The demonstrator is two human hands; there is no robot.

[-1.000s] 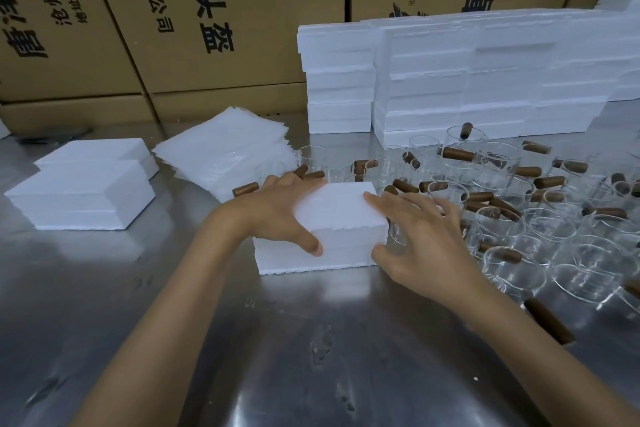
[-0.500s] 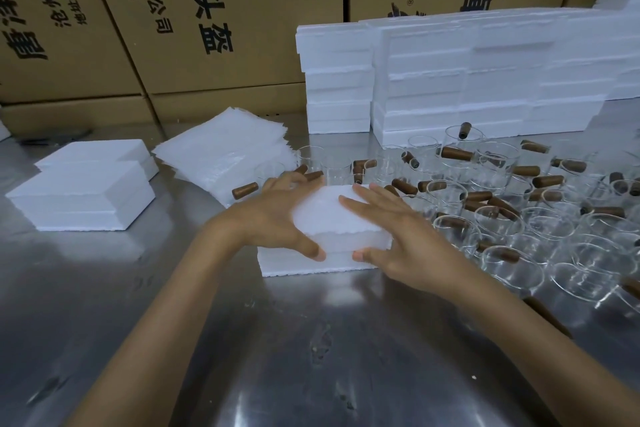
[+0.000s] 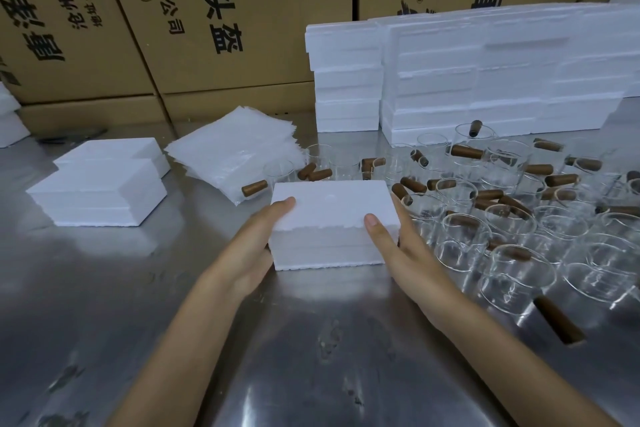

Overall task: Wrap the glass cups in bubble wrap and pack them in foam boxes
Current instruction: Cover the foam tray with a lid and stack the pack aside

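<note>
Stainless-steel surface (image 3: 104, 305) carries the work, with printed cardboard cartons (image 3: 214, 17) standing along its far edge.

A closed foam box (image 3: 332, 215) sits on the surface at centre, between the two hands. Left hand (image 3: 256, 246): thumb laid on the near left corner of the box lid, palm against the left side wall; the remaining fingers are hidden behind the box. Right hand (image 3: 401, 253): thumb laid on the near right edge of the lid, the other fingers wrapped round the right side wall. Both hands clamp the box from opposite sides.

Glass cups (image 3: 519, 270) with brown handles crowd the surface just right of the box and run to the far right. A stack of bubble wrap sheets (image 3: 232, 152) lies far left of the box. Two more closed foam boxes (image 3: 100, 194) rest well to the left. Stacked foam boxes (image 3: 485, 80) form a wall at the far right, behind the cups.
</note>
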